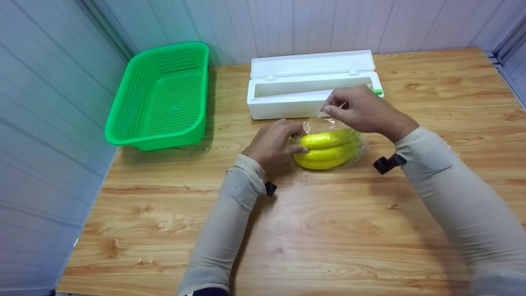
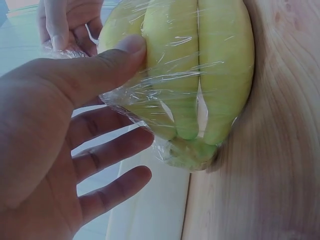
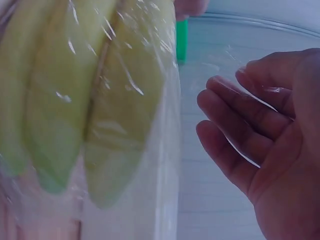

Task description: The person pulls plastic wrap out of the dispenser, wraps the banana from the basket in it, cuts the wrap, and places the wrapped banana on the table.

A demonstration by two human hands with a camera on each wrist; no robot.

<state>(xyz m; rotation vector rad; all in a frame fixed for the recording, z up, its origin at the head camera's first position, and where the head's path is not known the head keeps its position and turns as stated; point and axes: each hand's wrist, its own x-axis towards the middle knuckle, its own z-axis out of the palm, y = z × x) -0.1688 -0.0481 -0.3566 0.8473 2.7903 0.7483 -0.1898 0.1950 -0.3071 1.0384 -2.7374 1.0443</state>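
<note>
A bunch of yellow bananas lies on the wooden table, wrapped in clear cling film. My left hand grips the bunch's left end, its thumb over the film-covered fruit and other fingers spread beyond the near banana in the left wrist view. Above the far side of the bananas, my right hand pinches a piece of the film between thumb and index finger. Right behind the bunch stands a long white cling film box, its lid up; the right hand covers part of its front.
A green plastic basket with a mesh bottom stands at the back left of the table. Pale panel walls rise behind and to the left. A small green piece shows at the box's right end.
</note>
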